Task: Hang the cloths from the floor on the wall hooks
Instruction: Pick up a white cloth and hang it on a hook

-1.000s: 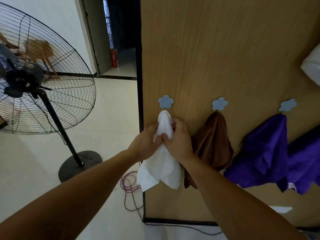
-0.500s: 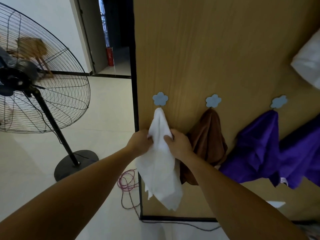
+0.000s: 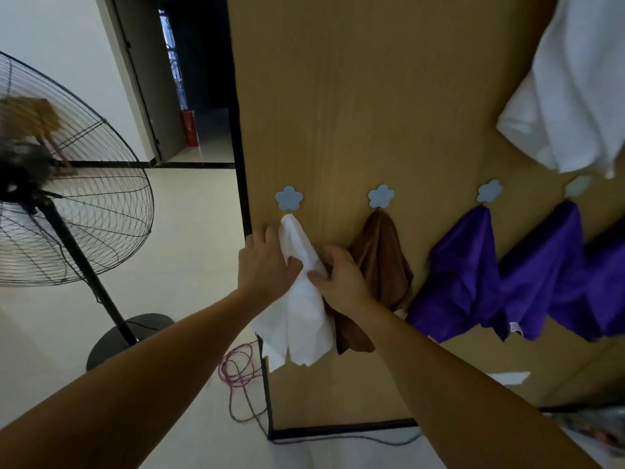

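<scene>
The left hand (image 3: 263, 265) and right hand (image 3: 341, 282) both pinch the white cloth (image 3: 301, 319) at its gathered neck. Its tip touches the leftmost hook (image 3: 288, 198), though I cannot tell if it has caught. Beyond, a brown cloth (image 3: 382, 265) and purple cloths (image 3: 463, 265) already hang, so little seems left; since the earlier frame the left hand has crept up toward the hook.

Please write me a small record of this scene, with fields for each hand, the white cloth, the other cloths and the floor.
left hand: grips the white cloth from its left
right hand: pinches it from the right
white cloth: top tip just under the leftmost hook; hooked or not, cannot tell
other cloths: brown cloth under second hook; purple cloth under third hook
floor: standing fan, pink cord
</scene>
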A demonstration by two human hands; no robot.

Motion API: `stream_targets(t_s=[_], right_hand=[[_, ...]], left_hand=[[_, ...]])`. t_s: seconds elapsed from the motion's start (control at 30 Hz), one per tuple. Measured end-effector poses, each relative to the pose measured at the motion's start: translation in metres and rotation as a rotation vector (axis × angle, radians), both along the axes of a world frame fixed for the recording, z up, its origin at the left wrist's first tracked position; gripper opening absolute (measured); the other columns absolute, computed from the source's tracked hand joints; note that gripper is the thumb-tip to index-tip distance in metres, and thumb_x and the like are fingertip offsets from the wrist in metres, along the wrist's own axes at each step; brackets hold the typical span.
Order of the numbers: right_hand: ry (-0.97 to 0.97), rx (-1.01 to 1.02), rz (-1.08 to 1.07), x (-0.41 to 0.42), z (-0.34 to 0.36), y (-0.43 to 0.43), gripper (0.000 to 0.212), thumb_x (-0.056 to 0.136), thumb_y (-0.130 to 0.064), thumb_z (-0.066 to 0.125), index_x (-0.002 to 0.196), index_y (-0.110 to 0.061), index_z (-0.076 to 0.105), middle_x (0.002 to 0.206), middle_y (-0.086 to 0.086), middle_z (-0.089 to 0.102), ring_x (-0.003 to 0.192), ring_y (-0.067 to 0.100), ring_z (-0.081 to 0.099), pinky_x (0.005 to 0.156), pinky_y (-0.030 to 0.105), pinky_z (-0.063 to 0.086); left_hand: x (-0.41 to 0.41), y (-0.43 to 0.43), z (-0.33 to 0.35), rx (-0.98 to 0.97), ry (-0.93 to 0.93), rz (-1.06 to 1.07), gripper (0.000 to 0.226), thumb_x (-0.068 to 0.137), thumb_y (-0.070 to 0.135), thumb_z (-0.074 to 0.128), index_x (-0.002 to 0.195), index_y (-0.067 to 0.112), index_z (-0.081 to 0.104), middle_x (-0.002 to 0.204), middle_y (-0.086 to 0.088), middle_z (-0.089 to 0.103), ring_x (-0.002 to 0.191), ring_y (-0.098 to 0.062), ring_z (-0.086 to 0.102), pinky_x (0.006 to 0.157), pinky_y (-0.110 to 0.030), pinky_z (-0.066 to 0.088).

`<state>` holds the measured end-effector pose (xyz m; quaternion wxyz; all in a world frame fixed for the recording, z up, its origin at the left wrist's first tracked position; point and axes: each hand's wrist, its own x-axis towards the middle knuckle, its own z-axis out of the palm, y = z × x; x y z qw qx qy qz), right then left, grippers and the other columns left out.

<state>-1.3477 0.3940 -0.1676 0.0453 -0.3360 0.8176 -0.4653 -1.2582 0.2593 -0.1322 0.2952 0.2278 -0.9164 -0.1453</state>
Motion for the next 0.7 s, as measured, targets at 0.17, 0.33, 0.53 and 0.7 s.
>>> stream_targets(t_s=[0.17, 0.33, 0.53, 0.7], right_hand=[[0.073, -0.037, -0.106, 0.009, 0.011, 0.050, 0.056, 0.090, -0.027, 0.065, 0.138, -0.008, 0.046, 0.136, 0.010, 0.050, 0.124, 0.023, 0.049, 0.104, 0.033, 0.042], [0.087, 0.033, -0.263, 0.007, 0.016, 0.132, 0.053, 0.090, -0.022, 0.065, 0.137, -0.006, 0.047, 0.135, 0.010, 0.052, 0.126, 0.023, 0.048, 0.104, 0.026, 0.037], [0.007, 0.165, -0.450, 0.013, 0.012, 0.262, 0.062, 0.085, -0.025, 0.069, 0.140, -0.010, 0.045, 0.136, 0.013, 0.047, 0.127, 0.027, 0.045, 0.106, 0.035, 0.036], [-0.072, 0.239, -0.654, 0.034, -0.002, 0.406, 0.062, 0.085, -0.027, 0.067, 0.141, -0.015, 0.043, 0.142, 0.010, 0.041, 0.128, 0.027, 0.044, 0.103, 0.026, 0.034]], left_hand=[[-0.009, 0.038, 0.015, -0.229, -0.040, -0.098, 0.056, 0.073, 0.031, 0.062, 0.123, 0.007, 0.050, 0.127, -0.015, 0.050, 0.116, -0.036, 0.044, 0.095, -0.047, 0.037], [-0.025, 0.100, 0.016, -0.235, -0.075, -0.476, 0.039, 0.077, 0.023, 0.059, 0.114, 0.009, 0.062, 0.120, -0.009, 0.055, 0.109, -0.030, 0.047, 0.092, -0.039, 0.039], [-0.061, 0.206, 0.000, -0.278, -0.348, -0.700, 0.059, 0.080, 0.034, 0.062, 0.135, 0.016, 0.048, 0.138, -0.006, 0.042, 0.124, -0.029, 0.037, 0.102, -0.043, 0.037], [-0.083, 0.344, -0.021, -0.320, -0.487, -0.816, 0.063, 0.078, 0.037, 0.063, 0.136, 0.022, 0.045, 0.140, 0.000, 0.038, 0.129, -0.024, 0.032, 0.101, -0.039, 0.037]])
